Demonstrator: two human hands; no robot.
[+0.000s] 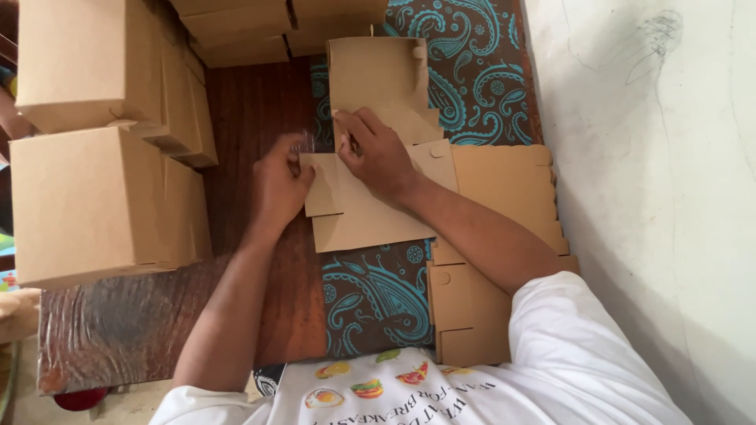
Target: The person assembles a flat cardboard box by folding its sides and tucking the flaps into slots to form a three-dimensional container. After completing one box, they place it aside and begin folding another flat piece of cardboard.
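Left hand [279, 185] pinches side flap of flat brown cardboard box blank [370, 212]; right hand [378, 153] presses fingers flat on it, gripping nothing, over the dark wooden surface [252, 110].

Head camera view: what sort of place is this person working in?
Probably a home or small workshop set up for folding boxes by hand. Both hands, left hand and right hand, press a flat cardboard blank on a paisley cloth, with folded brown boxes stacked alongside on a wooden table.
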